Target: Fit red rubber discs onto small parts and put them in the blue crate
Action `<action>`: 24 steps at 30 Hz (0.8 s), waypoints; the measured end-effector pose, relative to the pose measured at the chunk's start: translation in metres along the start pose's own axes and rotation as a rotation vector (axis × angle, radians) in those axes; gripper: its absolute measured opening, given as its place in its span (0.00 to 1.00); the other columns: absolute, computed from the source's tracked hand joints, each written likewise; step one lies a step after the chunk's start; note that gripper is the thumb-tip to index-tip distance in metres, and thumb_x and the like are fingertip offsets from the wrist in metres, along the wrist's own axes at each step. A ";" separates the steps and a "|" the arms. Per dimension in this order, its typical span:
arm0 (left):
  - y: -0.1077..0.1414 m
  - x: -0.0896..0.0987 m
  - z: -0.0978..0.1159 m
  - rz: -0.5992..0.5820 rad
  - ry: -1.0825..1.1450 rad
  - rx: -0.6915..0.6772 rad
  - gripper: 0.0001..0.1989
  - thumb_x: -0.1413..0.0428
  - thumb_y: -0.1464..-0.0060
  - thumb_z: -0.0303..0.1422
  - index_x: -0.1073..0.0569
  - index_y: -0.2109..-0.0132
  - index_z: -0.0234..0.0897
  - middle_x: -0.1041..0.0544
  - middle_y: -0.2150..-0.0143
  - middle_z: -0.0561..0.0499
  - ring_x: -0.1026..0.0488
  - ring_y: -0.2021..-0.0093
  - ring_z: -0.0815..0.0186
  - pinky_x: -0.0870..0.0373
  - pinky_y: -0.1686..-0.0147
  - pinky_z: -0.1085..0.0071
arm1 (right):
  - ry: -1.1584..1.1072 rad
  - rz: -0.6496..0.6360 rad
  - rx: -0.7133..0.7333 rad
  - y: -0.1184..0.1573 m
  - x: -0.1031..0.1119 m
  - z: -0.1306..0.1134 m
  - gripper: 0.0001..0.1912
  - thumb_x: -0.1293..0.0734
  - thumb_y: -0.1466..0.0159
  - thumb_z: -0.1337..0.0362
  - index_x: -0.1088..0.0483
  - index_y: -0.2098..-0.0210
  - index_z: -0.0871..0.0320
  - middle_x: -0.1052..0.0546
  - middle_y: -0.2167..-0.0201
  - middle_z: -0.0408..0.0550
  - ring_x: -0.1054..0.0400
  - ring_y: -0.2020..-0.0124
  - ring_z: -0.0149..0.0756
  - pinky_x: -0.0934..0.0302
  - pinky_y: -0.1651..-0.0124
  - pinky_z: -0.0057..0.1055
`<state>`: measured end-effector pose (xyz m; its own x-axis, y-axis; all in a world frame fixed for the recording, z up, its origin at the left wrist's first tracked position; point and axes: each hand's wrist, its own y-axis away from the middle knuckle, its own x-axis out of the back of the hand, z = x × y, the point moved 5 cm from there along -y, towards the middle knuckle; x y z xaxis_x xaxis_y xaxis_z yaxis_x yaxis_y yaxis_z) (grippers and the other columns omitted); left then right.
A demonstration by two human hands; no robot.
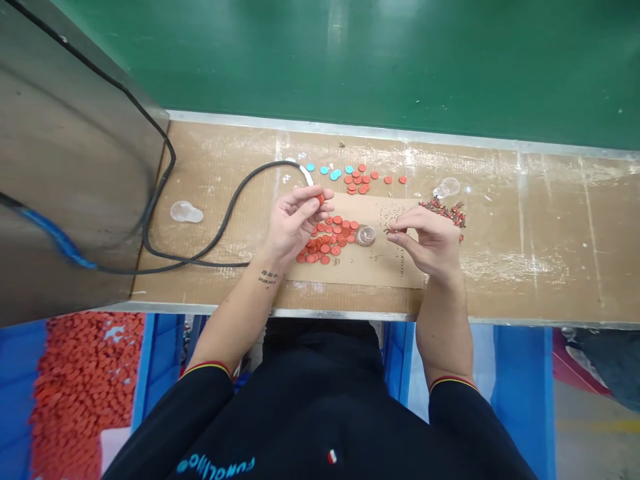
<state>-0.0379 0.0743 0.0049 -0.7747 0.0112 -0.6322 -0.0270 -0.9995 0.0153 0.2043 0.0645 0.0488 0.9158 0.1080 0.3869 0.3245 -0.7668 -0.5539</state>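
Green panel [350, 53] along back of cardboard-topped bench [520, 233]. Far L, steel cabinet [70, 167] w/ black cable [220, 213] running onto bench, clear plastic cap [186, 212] beside it. Below bench edge, blue bin [163, 353] holds big heap of red discs [85, 393]. L hand [295, 223] is nearly closed, thumb + fingertips pinching one red disc [320, 199] above cardboard sheet [385, 270]. Loose red discs [325, 240] lie on sheet just right of that hand, touching small clear pot [366, 235]; more red + blue discs [330, 173] sit beyond sheet. R hand [433, 243] has thumb + forefinger closed together at tiny dark bit [393, 230], too small to tell if held. Pile of small red-tipped parts [445, 212] lies just past R hand, 2nd clear cap [449, 187] near it.
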 end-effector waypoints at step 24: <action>0.005 -0.005 0.003 0.086 -0.080 0.019 0.14 0.27 0.58 0.24 0.12 0.61 0.43 0.12 0.59 0.51 0.13 0.56 0.64 0.15 0.54 0.74 | 0.066 -0.020 -0.077 0.004 0.000 0.005 0.03 0.22 0.37 0.59 0.17 0.63 0.46 0.16 0.71 0.41 0.23 0.70 0.36 0.29 0.67 0.36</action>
<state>-0.0356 0.0689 0.0105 -0.8228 -0.0718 -0.5638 0.0309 -0.9962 0.0818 0.2070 0.0651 0.0431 0.8911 0.0838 0.4461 0.3208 -0.8116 -0.4883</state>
